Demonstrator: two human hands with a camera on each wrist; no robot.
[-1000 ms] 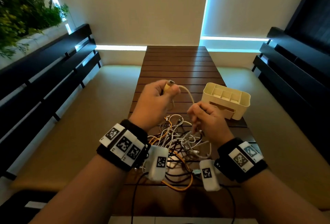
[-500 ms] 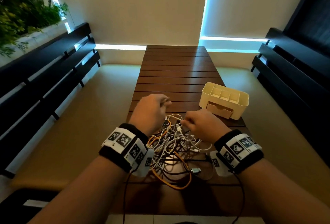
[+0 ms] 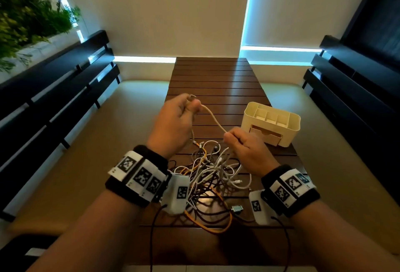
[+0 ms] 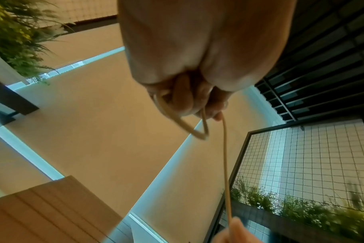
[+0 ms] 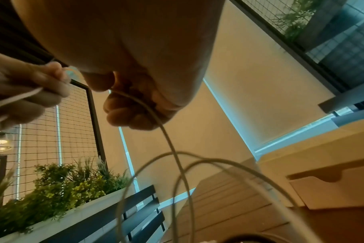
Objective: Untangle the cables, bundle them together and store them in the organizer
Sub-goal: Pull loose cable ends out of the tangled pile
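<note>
Wooden table (image 3: 213, 81): dark brown slats running across, smooth with a slight sheen, long and narrow, stretching away from me.
Benches (image 3: 54, 89): black slatted backs along both sides, with tan flat seats below.
Planter greenery (image 3: 26, 18): leafy green and yellow-green fronds up at my left.
Organizer (image 3: 291, 130): cream plastic box with rounded corners, open top split by thin dividers into several compartments, a small drawer with a scooped notch in its front; it stands on the table's right side, just beyond my right hand; nothing shows inside it.
Cable tangle (image 3: 214, 176): thin round cords, white, black-brown and orange, looped over each other in a loose heap on the table between my wrists; a small metal plug lies at its near right edge.
Cream cable (image 3: 213, 119): pale, matte, round cord, stretched in a gentle sag between my two hands above the heap.
Left hand (image 3: 173, 124): raised, fingers curled round a small loop of the cream cable, thumb pressing it against them; a metal connector end pokes out at the top.
Right hand (image 3: 246, 148): lower, near the organizer, thumb and curled fingers pinching the same cream cable, which drops from there into the heap.
Wristbands (image 3: 138, 176): black fabric with white blocks printed with square black-and-white markers; no readable words.
</note>
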